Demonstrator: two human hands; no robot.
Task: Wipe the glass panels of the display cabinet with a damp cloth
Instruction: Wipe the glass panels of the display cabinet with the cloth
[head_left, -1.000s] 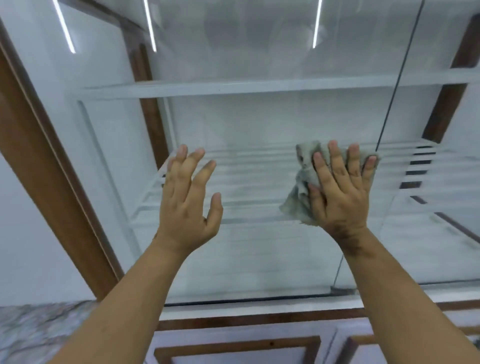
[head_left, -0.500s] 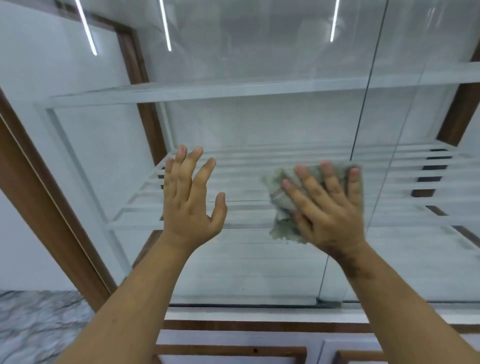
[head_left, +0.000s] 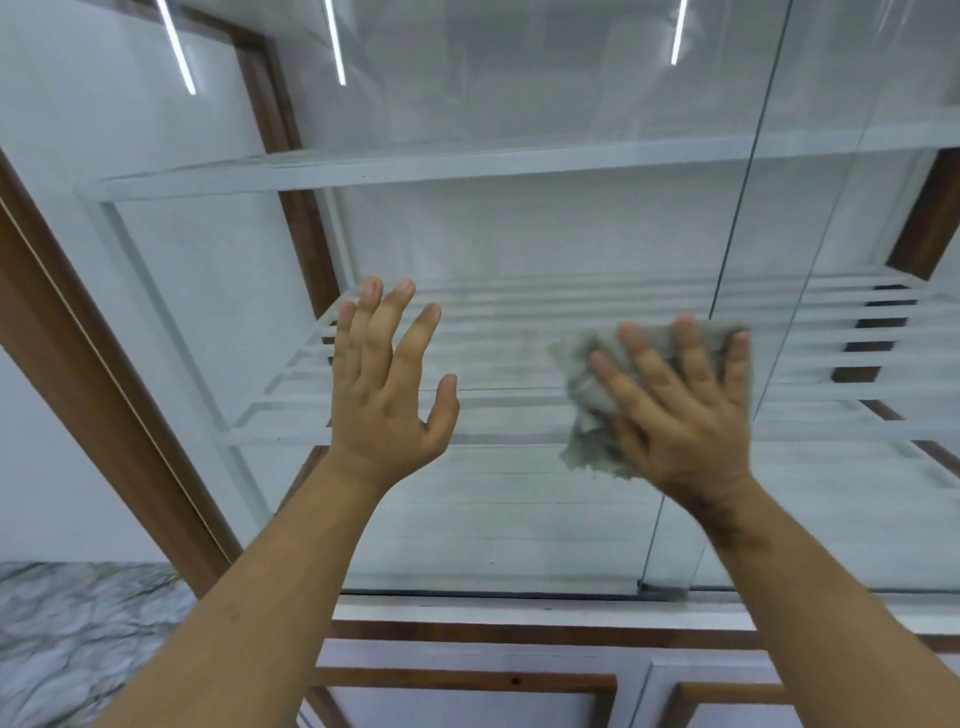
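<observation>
A glass panel (head_left: 519, 218) of the display cabinet fills the view in front of me. My right hand (head_left: 680, 410) lies flat with spread fingers on a crumpled grey cloth (head_left: 587, 400) and presses it against the glass, just left of the vertical seam (head_left: 748, 208) between two panels. My left hand (head_left: 389, 389) is raised with straight, spread fingers at the same height, to the left of the cloth; whether it touches the glass I cannot tell. It holds nothing.
Behind the glass are white shelves (head_left: 467, 166) and a slatted rack (head_left: 519, 322). Brown wooden frame posts (head_left: 104, 395) run up the left side. White lower cabinet doors with brown trim (head_left: 467, 680) sit below. A marble floor (head_left: 67, 634) shows at lower left.
My right hand has slid the cloth leftward and slightly down across the glass, away from the panel seam. The left hand stays raised in much the same pose.
</observation>
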